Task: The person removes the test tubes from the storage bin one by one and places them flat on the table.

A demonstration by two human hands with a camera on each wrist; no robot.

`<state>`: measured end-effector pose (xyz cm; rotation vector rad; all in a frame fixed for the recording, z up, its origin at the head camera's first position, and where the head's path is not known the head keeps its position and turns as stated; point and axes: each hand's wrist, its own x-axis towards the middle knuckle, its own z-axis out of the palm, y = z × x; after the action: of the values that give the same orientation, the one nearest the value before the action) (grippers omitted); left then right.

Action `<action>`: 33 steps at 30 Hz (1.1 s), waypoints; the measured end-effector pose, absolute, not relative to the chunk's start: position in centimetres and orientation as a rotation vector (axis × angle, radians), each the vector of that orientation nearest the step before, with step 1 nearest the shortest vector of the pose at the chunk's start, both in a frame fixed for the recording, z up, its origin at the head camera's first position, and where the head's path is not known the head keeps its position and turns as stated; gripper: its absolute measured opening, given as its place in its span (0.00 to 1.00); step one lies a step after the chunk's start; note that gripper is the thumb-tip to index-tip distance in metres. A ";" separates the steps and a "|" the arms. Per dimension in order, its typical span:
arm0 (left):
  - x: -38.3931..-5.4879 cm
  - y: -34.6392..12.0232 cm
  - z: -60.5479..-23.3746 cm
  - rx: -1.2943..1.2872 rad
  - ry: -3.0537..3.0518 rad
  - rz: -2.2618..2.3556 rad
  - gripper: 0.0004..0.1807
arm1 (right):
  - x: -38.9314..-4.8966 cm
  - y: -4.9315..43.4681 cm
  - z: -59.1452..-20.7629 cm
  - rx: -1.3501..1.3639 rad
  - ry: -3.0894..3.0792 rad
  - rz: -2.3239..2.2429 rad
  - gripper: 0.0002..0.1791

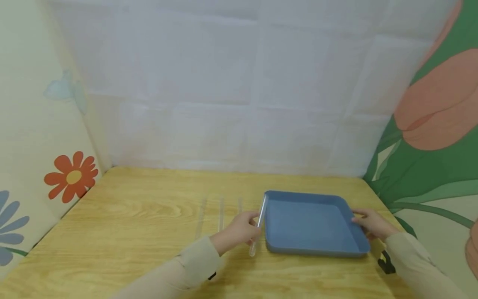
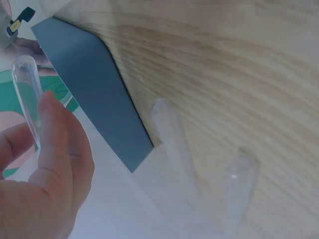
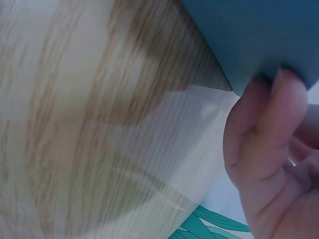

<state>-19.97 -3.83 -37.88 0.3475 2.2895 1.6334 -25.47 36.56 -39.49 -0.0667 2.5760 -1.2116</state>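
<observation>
The left hand (image 1: 238,227) pinches a clear test tube (image 1: 262,211) just beside the blue tray (image 1: 306,222), whose far side the right hand (image 1: 374,224) grips. The step seems to be carrying this tube; next it probably needs clearance over the rim. Three further tubes (image 1: 221,211) (very faint on the table (image 1: 130,236)) are hard to outline.

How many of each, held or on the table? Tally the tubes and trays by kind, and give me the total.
Clear tubes: 4 (one in the left hand, three on the table)
Blue tray: 1
Total: 5
</observation>
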 end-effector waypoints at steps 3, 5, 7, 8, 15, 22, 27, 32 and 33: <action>-19.9 -4.7 -38.3 0.354 2.306 1.644 0.33 | -25.5 36.6 -39.5 -0.070 2.575 -1.211 0.29; -19.9 -5.2 -38.4 0.351 2.305 1.656 0.32 | -25.5 36.7 -39.4 -0.073 2.572 -1.217 0.30; -19.9 -5.7 -38.3 0.349 2.289 1.674 0.33 | -25.5 36.8 -39.3 -0.073 2.576 -1.220 0.30; -19.9 -5.9 -38.3 0.348 2.283 1.683 0.33 | -25.5 36.7 -39.3 -0.072 2.575 -1.222 0.29; -19.6 -7.9 -37.7 0.329 2.289 1.717 0.33 | -25.7 36.6 -39.3 -0.084 2.579 -1.238 0.29; -18.9 -10.2 -37.7 0.332 2.322 1.708 0.33 | -25.4 36.6 -39.8 -0.063 2.573 -1.240 0.29; -18.8 -11.5 -37.7 0.266 2.348 1.709 0.32 | -25.5 36.4 -39.6 -0.058 2.583 -1.233 0.29; -18.4 -12.4 -37.4 0.209 2.361 1.707 0.33 | -25.5 36.5 -39.6 -0.066 2.579 -1.230 0.29; -18.4 -12.5 -37.4 0.202 2.368 1.706 0.33 | -25.4 36.5 -39.6 -0.071 2.579 -1.230 0.29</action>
<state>-18.37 -12.52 -37.36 0.2017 2.3675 1.7056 -25.44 36.49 -39.59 -0.0713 2.5785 -1.2299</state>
